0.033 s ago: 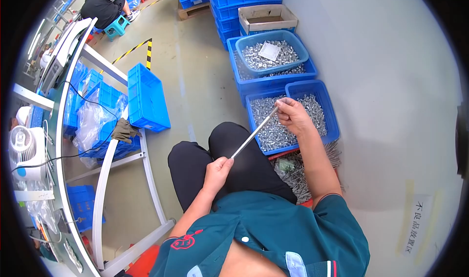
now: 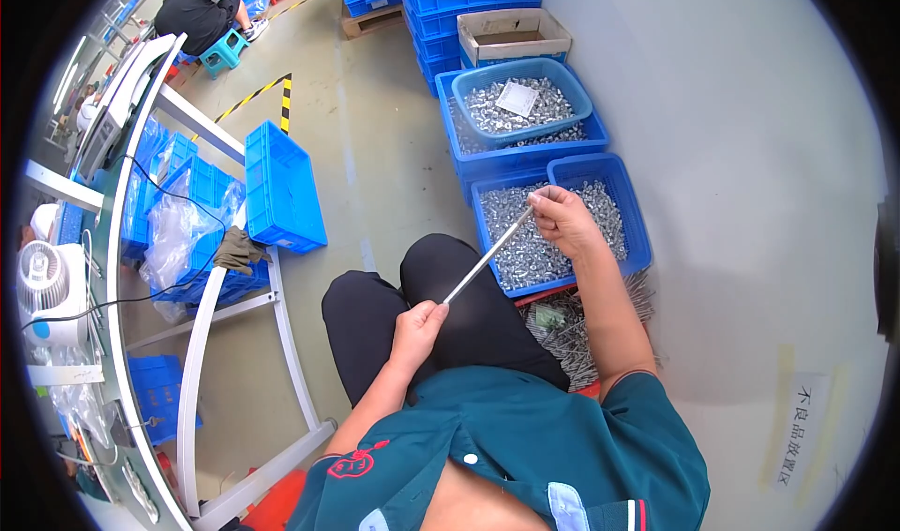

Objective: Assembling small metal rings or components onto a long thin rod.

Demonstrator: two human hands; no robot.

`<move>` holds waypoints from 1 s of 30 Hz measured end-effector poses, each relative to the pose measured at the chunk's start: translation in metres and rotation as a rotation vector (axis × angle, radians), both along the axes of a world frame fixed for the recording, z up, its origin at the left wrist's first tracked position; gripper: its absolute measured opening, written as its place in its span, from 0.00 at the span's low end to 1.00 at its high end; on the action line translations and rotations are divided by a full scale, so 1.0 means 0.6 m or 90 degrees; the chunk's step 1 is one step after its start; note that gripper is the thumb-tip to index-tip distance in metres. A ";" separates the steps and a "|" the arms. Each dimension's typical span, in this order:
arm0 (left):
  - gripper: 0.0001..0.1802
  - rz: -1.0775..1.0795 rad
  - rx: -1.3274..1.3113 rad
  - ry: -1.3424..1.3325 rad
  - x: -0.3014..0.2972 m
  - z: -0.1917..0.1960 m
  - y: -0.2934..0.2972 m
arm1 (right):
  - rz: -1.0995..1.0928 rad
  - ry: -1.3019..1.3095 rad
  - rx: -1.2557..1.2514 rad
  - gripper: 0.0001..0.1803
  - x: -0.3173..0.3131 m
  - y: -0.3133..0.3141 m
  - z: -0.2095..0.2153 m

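A thin, straight metal rod (image 2: 487, 257) slants across my lap, held near both ends. My left hand (image 2: 419, 332) is closed round its lower end, just above my thighs. At the raised far end, my right hand (image 2: 564, 222) pinches the tip between thumb and fingers. Beneath that hand is a blue bin (image 2: 641, 236) filled with small shiny metal parts (image 2: 525, 250). Many long thin metal rods (image 2: 574, 355) lie in a heap beside my right thigh, partly hidden by my forearm.
Beyond the bin, a light blue basket (image 2: 583, 107) of metal parts rests in a larger blue crate (image 2: 459, 161). A white table frame (image 2: 199, 362) and an upright blue crate (image 2: 286, 189) stand left. A wall (image 2: 741, 203) runs along the right. Another person (image 2: 192, 15) sits far left.
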State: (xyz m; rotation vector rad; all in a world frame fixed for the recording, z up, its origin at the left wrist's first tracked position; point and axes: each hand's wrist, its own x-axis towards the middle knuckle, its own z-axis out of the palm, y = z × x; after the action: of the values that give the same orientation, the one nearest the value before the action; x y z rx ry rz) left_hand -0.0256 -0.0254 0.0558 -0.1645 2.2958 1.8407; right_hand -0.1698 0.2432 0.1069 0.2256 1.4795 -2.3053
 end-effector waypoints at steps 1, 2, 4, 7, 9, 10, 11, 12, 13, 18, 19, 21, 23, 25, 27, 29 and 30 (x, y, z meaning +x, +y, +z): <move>0.19 0.000 -0.010 0.004 0.000 0.000 0.000 | 0.020 0.015 0.018 0.08 -0.002 0.002 0.006; 0.19 -0.002 -0.019 0.008 0.000 -0.001 -0.001 | 0.019 0.015 0.019 0.08 -0.001 0.001 0.011; 0.19 0.001 -0.011 0.014 0.001 -0.008 -0.002 | 0.084 -0.027 0.006 0.08 0.003 -0.007 0.021; 0.19 0.007 0.010 0.018 -0.002 -0.010 -0.001 | 0.032 -0.041 -0.001 0.10 0.015 -0.028 0.026; 0.19 0.010 0.022 0.015 -0.002 -0.008 0.000 | 0.081 -0.045 -0.089 0.13 0.027 -0.030 0.025; 0.19 0.019 0.031 0.015 -0.003 -0.008 0.000 | 0.082 -0.048 -0.116 0.15 0.031 -0.035 0.026; 0.18 0.025 0.040 0.014 -0.004 -0.007 0.001 | 0.095 -0.052 -0.174 0.16 0.034 -0.027 0.020; 0.18 0.024 0.039 0.013 -0.003 -0.005 0.000 | 0.094 -0.053 -0.175 0.16 0.033 -0.023 0.016; 0.18 0.024 0.039 0.005 -0.003 -0.004 0.000 | 0.074 -0.059 -0.169 0.16 0.032 -0.020 0.012; 0.18 0.019 0.034 0.004 -0.003 0.004 0.002 | 0.024 -0.081 -0.230 0.12 0.020 0.007 -0.019; 0.18 0.016 0.032 0.006 -0.002 0.002 0.001 | 0.015 -0.098 -0.247 0.09 0.017 0.010 -0.021; 0.18 0.012 0.030 0.010 -0.002 -0.001 0.002 | 0.014 -0.099 -0.274 0.10 0.013 0.020 -0.034; 0.19 0.007 0.017 0.019 -0.001 -0.003 0.002 | 0.013 -0.101 -0.302 0.10 0.011 0.023 -0.039; 0.19 0.007 0.017 0.019 0.000 -0.004 0.001 | -0.038 -0.137 -0.301 0.11 0.010 0.021 -0.037; 0.19 0.005 0.017 0.018 0.001 -0.003 0.001 | -0.054 -0.143 -0.327 0.11 0.009 0.017 -0.031; 0.19 0.002 -0.010 0.023 0.002 -0.004 0.002 | -0.071 -0.148 -0.353 0.12 0.008 0.013 -0.027; 0.19 0.001 -0.011 0.023 0.001 -0.004 0.002 | -0.048 -0.141 -0.375 0.12 0.007 0.011 -0.024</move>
State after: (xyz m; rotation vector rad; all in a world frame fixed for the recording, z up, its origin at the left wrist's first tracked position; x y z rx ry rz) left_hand -0.0248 -0.0244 0.0533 -0.1363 2.3369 1.8406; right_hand -0.1657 0.2499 0.0923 0.3538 0.6568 -2.5587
